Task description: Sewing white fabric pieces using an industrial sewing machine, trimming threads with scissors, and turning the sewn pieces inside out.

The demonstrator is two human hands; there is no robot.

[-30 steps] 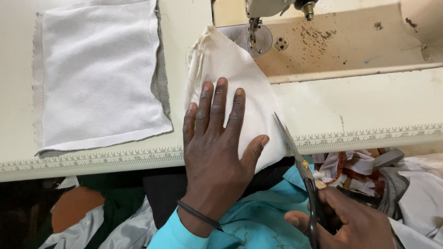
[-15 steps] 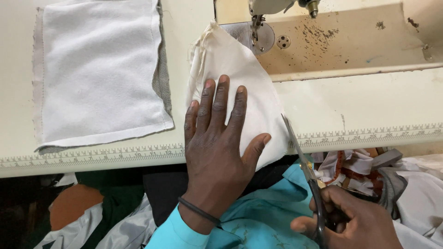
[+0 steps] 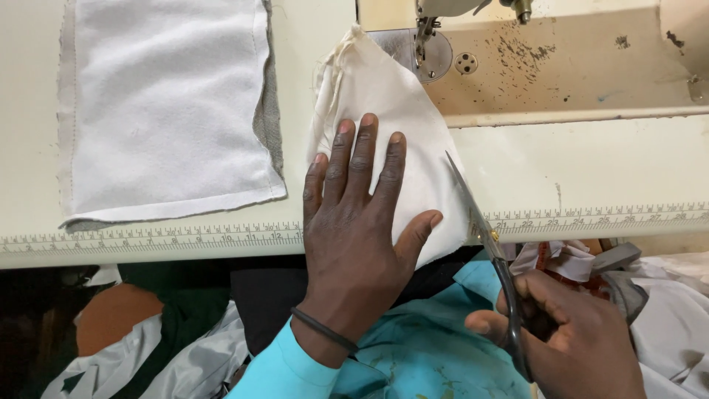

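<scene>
My left hand (image 3: 358, 222) lies flat, fingers spread, on a cream piece of fabric (image 3: 384, 96) at the table's front edge. The fabric's far corner reaches the needle plate (image 3: 410, 48) of a sewing machine. My right hand (image 3: 569, 325) grips a pair of scissors (image 3: 480, 225) by the handles, below the table edge. Their blades point up and away along the right edge of the cream fabric, close together.
A stack of white towel pieces (image 3: 166, 111) lies on the cream table (image 3: 591, 170) at the left. A printed ruler strip (image 3: 148, 240) runs along the front edge. The sewing machine base (image 3: 561, 59) fills the far right. Heaped cloth (image 3: 657, 295) lies below the table.
My right hand has risen and moved the scissors up along the fabric's right edge. My left hand stays pressed on the fabric.
</scene>
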